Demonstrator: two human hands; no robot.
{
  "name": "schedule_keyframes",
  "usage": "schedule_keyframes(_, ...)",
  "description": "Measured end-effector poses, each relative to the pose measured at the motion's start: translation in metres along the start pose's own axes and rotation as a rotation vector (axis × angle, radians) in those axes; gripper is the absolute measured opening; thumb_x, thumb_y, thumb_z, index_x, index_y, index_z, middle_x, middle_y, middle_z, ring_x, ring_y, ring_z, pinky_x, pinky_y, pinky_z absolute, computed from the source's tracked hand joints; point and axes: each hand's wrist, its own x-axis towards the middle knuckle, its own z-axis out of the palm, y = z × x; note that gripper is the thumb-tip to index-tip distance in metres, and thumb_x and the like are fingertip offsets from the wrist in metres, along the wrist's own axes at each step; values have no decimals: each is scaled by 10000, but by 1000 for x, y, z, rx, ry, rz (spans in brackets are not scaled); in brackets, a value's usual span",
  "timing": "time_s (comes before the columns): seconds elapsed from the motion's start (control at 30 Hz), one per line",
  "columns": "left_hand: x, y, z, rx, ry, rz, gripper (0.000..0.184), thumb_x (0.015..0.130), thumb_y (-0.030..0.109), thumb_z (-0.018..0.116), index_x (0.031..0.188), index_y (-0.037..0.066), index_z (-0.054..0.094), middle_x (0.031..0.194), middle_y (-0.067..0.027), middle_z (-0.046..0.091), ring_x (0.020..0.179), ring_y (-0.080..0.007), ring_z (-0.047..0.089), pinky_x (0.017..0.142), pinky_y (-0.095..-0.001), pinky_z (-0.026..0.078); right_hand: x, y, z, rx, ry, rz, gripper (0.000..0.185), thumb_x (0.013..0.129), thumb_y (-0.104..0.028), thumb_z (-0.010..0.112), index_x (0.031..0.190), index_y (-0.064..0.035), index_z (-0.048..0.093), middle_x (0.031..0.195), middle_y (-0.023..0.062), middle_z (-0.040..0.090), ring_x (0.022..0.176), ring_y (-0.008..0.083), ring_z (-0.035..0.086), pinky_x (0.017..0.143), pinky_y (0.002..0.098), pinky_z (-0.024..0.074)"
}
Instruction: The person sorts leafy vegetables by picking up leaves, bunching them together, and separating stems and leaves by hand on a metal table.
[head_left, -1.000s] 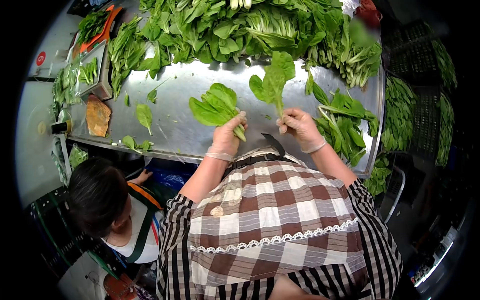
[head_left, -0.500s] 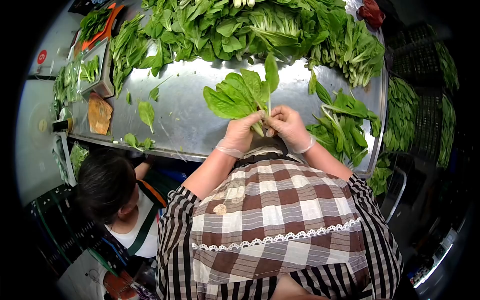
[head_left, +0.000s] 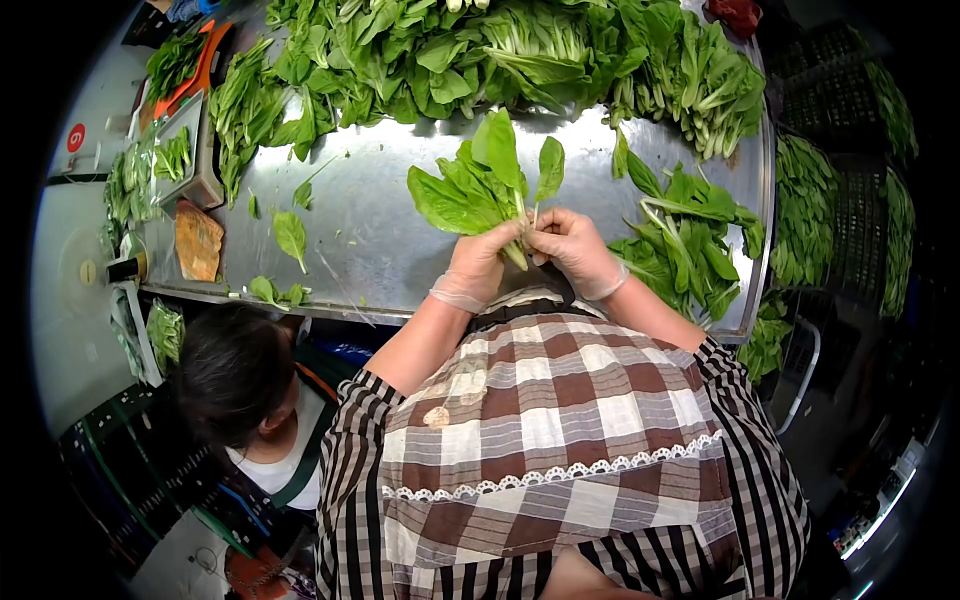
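Note:
My left hand point(head_left: 478, 265), in a clear thin glove, is closed around the pale stems of a small bunch of leafy greens point(head_left: 455, 198). The leaves fan up and to the left. Close against it, my right hand point(head_left: 578, 252), gloved the same way, pinches the stem of a single leaf point(head_left: 549, 168) that stands a little apart from the bunch. Both hands are just above the near edge of the metal table point(head_left: 380, 190). A loose heap of greens point(head_left: 685, 240) lies on the table to the right of my right hand.
A large pile of greens point(head_left: 440, 60) covers the table's far side. Loose leaves point(head_left: 290, 235) lie at left, near a brownish block point(head_left: 198, 243) and a scale point(head_left: 200, 165). A co-worker point(head_left: 235, 375) is low at my left. Crates of greens point(head_left: 805, 210) stand at right.
The single leaf at my right hand has dropped lower and tilted away from the bunch. A broad leaf in the bunch now stands more upright. The co-worker's head has shifted slightly right.

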Motion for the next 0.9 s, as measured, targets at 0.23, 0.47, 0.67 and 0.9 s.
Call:
schedule_keyframes(0.23, 8, -6, -4, -113, -32, -62, 315, 878, 30, 646, 1166, -21, 528, 997, -92, 635, 978, -199, 615, 892, -375, 496, -22, 8, -13, 78, 216, -224, 177, 907, -162, 685, 945, -7, 608, 826, 58, 641, 682, 119, 597, 648, 250, 498)
schedule_keyframes(0.47, 9, -3, -12, -210, 18, -78, 294, 881, 37, 629, 1146, 44, 503, 978, -57, 607, 953, -178, 597, 932, -408, 498, -42, 9, -55, 50, 346, -133, 207, 926, -169, 639, 1065, -17, 620, 915, 59, 670, 718, 130, 617, 686, 275, 519)
schedule_keyframes(0.67, 10, 1, -24, -245, 79, -54, 222, 869, 45, 638, 1079, 52, 568, 928, -33, 616, 826, -143, 595, 842, -362, 509, 49, -65, -11, -794, 441, -830, 251, 810, -113, 710, 1048, -45, 672, 761, 54, 658, 627, 127, 602, 569, 272, 481)
schedule_keyframes(0.9, 14, 1, -33, -288, 117, 11, 152, 883, 101, 663, 1016, 79, 592, 847, 0, 599, 748, -123, 578, 805, -347, 514, 139, -149, 40, -1483, 558, -866, 142, 755, -232, 735, 821, -116, 686, 745, 67, 691, 630, 269, 660, 585, 388, 516)
